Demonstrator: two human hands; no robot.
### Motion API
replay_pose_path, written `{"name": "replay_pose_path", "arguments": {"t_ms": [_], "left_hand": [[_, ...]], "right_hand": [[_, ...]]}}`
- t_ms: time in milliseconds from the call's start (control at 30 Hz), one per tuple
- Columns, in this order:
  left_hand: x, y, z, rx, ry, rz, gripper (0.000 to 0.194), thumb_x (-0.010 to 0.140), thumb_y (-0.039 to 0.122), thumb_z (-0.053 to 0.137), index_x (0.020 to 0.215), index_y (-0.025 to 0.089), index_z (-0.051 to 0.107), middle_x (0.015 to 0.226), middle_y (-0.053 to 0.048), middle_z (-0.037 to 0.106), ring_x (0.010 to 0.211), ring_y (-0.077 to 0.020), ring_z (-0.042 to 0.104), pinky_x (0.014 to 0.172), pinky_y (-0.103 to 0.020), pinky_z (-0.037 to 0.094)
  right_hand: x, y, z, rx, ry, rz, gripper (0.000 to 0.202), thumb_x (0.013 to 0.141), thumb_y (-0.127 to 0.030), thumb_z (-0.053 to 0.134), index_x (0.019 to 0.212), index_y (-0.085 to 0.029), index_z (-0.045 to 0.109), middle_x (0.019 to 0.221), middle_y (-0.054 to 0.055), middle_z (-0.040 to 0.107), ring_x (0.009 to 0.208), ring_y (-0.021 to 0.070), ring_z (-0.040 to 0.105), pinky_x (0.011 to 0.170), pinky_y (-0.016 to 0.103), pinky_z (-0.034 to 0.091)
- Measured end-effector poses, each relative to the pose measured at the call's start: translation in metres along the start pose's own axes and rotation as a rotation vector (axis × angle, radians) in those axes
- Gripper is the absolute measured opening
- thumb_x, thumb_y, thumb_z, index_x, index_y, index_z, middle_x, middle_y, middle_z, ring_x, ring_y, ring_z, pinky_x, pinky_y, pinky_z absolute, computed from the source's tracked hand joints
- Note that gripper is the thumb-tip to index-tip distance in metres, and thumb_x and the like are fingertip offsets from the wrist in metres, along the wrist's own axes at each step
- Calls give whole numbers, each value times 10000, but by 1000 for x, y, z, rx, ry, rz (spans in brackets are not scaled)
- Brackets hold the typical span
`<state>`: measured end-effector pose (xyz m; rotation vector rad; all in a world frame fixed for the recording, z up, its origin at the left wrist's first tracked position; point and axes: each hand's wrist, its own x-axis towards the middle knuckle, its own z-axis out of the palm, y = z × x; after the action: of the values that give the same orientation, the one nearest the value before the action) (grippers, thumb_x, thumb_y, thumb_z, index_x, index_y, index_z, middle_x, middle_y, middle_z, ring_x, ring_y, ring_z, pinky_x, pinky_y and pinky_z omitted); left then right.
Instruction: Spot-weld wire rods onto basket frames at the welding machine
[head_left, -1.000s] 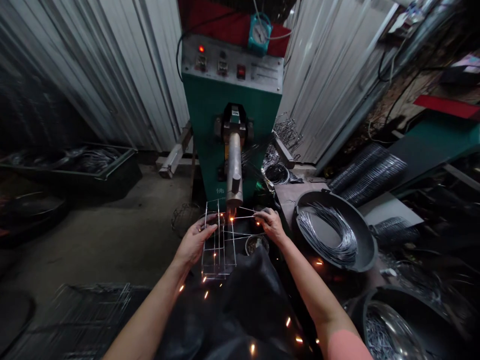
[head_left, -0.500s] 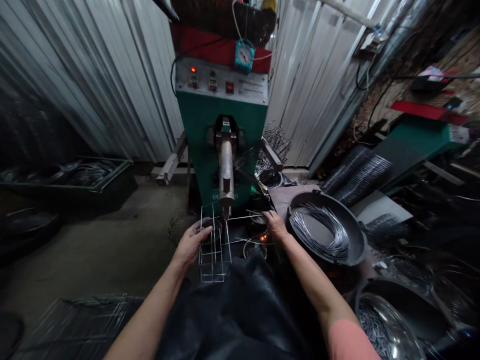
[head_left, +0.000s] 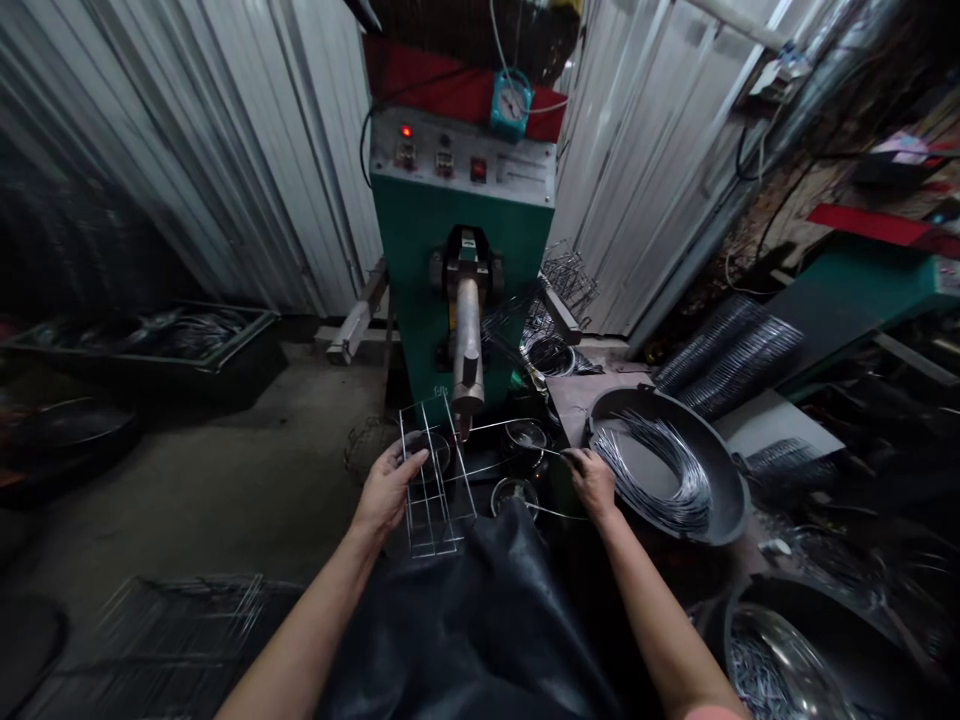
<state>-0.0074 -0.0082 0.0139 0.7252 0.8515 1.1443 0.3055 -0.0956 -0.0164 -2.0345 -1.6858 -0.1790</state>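
My left hand (head_left: 384, 488) grips the left side of a wire rack (head_left: 440, 482), its thumb pressed over the wires. The rack, made of thin metal rods, is tilted beneath the rod-shaped electrode (head_left: 469, 385) of a green machine (head_left: 465, 205) that looks like a spot welder. The electrode's tip is beside the rack's upper right corner; whether they touch I cannot tell. To the right, my right hand (head_left: 595, 485) pinches the end of a thin metal wire (head_left: 551, 451). Other wires stretch rightward from the rack, and their far ends are hard to trace.
A dark round pan (head_left: 731, 510) with a coil of cut wires (head_left: 690, 495) stands right of my right hand. Lower right is a shiny bowl (head_left: 806, 650) of small metal pieces. Wire racks (head_left: 180, 620) lie lower left. Behind them stands a green bin (head_left: 240, 350).
My right hand has moved right and toward me, away from the electrode. The rack has tilted a little in my left hand. An orange glow near the right hand has faded. The view has shifted slightly.
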Motion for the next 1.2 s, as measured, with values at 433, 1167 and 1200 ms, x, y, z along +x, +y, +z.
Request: {"name": "replay_pose_path", "arguments": {"t_ms": [433, 1167, 1200], "left_hand": [[1, -11, 5, 70, 24, 67, 547, 523, 301, 809, 1022, 158, 635, 871, -29, 665, 776, -119, 585, 751, -235, 430], [13, -10, 1, -10, 46, 51, 543, 508, 260, 817, 1007, 155, 630, 782, 2, 640, 699, -97, 568, 683, -217, 432], [14, -10, 2, -8, 48, 54, 544, 506, 258, 818, 1006, 153, 631, 790, 0, 642, 705, -98, 569, 689, -218, 433]], "right_hand": [[48, -88, 17, 370, -81, -319, 70, 815, -248, 605, 846, -253, 668, 1198, 24, 570, 1071, 245, 384, 905, 404, 335], [60, -81, 22, 434, -110, -376, 92, 835, -247, 567, 842, -245, 658, 1197, 17, 582, 1060, 228, 380, 938, 395, 335], [61, -81, 22, 435, -111, -378, 93, 835, -245, 566, 844, -245, 659, 1196, 18, 583, 1059, 227, 380, 937, 392, 336]]}}
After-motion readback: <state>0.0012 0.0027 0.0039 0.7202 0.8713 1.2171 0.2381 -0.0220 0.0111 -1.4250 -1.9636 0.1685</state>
